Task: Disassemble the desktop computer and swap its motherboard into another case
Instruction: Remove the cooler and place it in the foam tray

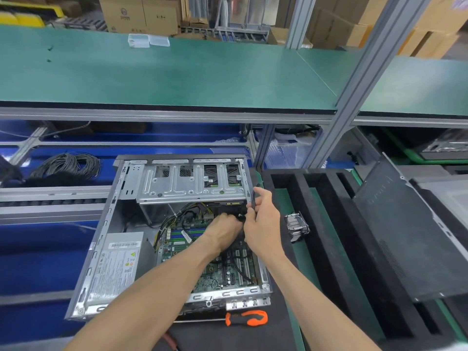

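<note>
Open grey sheet-metal computer case lying flat on the bench, green motherboard inside it, left hand reaching into the wiring with fingers hidden, grip impossible to tell, right hand pinching a black cable bundle, orange-handled screwdriver just in front, finned metal heatsink on black foam tray.
</note>
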Available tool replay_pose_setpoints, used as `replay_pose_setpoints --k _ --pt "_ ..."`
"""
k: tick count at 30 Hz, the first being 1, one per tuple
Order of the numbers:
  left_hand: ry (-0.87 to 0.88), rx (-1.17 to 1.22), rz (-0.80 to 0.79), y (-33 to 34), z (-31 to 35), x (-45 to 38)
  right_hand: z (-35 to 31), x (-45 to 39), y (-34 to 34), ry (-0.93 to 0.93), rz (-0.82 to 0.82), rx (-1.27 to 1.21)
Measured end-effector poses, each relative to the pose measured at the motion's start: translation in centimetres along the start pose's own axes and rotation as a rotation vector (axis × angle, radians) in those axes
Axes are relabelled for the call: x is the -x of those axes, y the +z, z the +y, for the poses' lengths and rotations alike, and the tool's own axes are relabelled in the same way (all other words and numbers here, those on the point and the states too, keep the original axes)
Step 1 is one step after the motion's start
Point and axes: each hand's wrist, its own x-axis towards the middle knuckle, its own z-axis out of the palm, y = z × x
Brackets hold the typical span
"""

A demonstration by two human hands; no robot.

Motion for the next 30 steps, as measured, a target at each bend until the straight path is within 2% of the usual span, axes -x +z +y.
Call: replay_pose_setpoints --k 4,7,9,13,16,20,30 --pt "-0.021 0.019 -0.009 -1.1 0.5 -0.7 0.2 -0.1 0.1 -0.004 0.001 0.007" --pt "-0.053 0.077 -0.143 -2.3 1.0 -1.0 0.2 0.0 0.1 0.002 0.005 0.006" --pt "-0.026 0.106 -0.176 -2.2 0.5 -0.2 0.0 0.3 0.1 -0.002 -0.008 -0.002" --pt "0.080 0.088 0.032 -1.9 -1.5 3.0 -0.1 0.1 0.1 -0.002 -0.004 0.001" --pt "-0.035 0.045 0.172 -1.6 -3.5 5.1 -0.2 0.2 0.0 0.009 -0.020 0.009" --pt "-0.296 -0.095 0.060 -2.0 -5.7 6.7 -0.5 0.2 0.0 0.032 -0.037 -0.001" --pt "-0.375 -0.132 0.004 -1.3 -9.2 5.0 -0.2 0.1 0.0 0.042 -0.048 -0.008"
